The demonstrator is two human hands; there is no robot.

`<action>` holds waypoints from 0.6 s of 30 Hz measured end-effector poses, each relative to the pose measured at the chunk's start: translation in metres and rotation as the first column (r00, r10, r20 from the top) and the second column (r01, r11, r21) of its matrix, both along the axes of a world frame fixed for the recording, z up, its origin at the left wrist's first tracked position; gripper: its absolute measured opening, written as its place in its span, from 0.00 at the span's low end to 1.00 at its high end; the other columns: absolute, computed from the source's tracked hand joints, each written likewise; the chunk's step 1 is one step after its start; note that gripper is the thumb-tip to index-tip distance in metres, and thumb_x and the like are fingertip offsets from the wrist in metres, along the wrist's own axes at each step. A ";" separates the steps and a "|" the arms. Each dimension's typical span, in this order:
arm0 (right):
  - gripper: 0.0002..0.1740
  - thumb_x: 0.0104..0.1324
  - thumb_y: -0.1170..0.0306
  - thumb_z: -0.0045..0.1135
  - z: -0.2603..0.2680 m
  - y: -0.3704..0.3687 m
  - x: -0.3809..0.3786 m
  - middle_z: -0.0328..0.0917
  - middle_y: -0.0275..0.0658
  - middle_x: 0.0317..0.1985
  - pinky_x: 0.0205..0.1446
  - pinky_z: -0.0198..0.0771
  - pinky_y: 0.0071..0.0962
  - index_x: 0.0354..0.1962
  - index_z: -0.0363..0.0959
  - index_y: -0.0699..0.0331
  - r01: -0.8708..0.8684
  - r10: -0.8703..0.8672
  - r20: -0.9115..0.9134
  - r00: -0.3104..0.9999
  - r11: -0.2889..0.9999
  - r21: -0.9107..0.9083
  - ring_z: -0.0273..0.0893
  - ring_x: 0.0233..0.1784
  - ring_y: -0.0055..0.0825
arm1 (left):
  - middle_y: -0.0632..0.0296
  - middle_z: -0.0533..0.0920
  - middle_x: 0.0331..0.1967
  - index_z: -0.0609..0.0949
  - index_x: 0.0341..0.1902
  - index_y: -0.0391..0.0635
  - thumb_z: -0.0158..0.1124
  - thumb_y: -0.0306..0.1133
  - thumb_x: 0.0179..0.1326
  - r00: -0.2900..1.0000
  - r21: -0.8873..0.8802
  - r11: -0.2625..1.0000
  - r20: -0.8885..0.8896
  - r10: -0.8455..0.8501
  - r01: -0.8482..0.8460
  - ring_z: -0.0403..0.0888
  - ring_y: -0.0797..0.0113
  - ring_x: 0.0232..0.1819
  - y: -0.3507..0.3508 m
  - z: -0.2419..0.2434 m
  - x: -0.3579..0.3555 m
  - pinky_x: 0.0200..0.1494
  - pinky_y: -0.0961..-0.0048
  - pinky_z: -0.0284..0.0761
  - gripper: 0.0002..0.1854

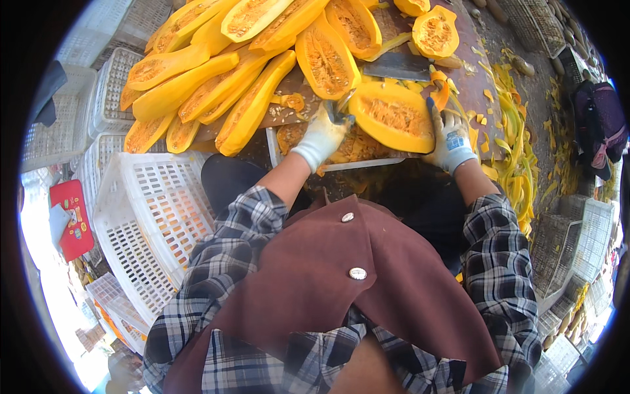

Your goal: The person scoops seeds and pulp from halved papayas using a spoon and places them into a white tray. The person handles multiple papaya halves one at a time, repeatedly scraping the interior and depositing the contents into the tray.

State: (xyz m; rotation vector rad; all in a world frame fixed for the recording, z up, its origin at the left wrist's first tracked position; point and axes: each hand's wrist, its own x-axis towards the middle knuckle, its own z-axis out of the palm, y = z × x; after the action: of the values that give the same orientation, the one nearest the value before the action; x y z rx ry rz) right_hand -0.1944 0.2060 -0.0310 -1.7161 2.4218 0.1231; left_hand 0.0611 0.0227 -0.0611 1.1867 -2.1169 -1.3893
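Note:
My right hand (450, 138), in a white glove with dark fingertips, grips the right end of a peeled squash half (391, 115). Its cut face is turned up, and stringy orange pulp fills the hollow. At the squash's left end, my gloved left hand (322, 133) is closed on a small metal tool (346, 98); the fingers hide most of it, so its kind is unclear. Below both hands, a white tray (364, 166) holds scooped pulp and seeds. Another squash half (327, 56) lies just beyond my left hand, cavity up.
A pile of peeled squash halves (206, 74) covers the board's left side. A cleaver (398, 66) lies behind the held squash, with scraps around it. Long peels (517, 162) hang at the board's right edge. White plastic crates (162, 207) stand close on my left.

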 end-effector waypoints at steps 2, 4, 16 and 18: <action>0.73 0.48 0.47 0.76 0.003 0.004 0.000 0.65 0.59 0.66 0.77 0.56 0.53 0.82 0.35 0.54 0.182 -0.182 0.009 0.983 0.982 0.045 0.62 0.72 0.58 | 0.37 0.81 0.54 0.72 0.63 0.37 0.63 0.31 0.65 0.989 -0.142 0.990 0.145 0.018 0.003 0.80 0.36 0.58 0.006 0.007 0.002 0.59 0.51 0.76 0.24; 0.73 0.48 0.47 0.76 0.006 0.003 0.001 0.64 0.60 0.67 0.77 0.56 0.53 0.82 0.36 0.53 0.308 -0.311 0.035 0.950 0.948 0.076 0.62 0.72 0.59 | 0.35 0.81 0.51 0.71 0.63 0.37 0.61 0.29 0.65 0.991 -0.299 0.946 0.082 -0.102 0.122 0.80 0.36 0.56 0.011 0.016 -0.005 0.59 0.50 0.77 0.23; 0.68 0.55 0.38 0.69 0.002 -0.012 0.023 0.57 0.60 0.71 0.78 0.51 0.56 0.82 0.36 0.46 0.398 -0.399 0.005 0.917 0.914 0.080 0.59 0.73 0.61 | 0.41 0.85 0.55 0.78 0.63 0.37 0.45 0.31 0.73 0.664 -0.278 0.840 0.737 -0.125 0.467 0.85 0.45 0.57 -0.040 0.070 -0.172 0.56 0.52 0.81 0.20; 0.67 0.56 0.38 0.69 0.002 -0.012 0.023 0.58 0.60 0.70 0.78 0.51 0.57 0.82 0.36 0.47 0.411 -0.413 0.018 0.911 0.909 0.066 0.59 0.73 0.60 | 0.40 0.85 0.54 0.77 0.62 0.36 0.46 0.30 0.72 0.662 -0.264 0.838 0.735 -0.146 0.478 0.86 0.45 0.55 -0.035 0.068 -0.182 0.56 0.53 0.80 0.20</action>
State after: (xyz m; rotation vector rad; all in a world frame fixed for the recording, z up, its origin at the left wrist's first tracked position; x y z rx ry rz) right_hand -0.1716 0.1942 -0.0288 -1.1360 2.6620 0.1098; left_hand -0.1205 -0.0122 0.0070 1.2965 -3.0819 -0.4796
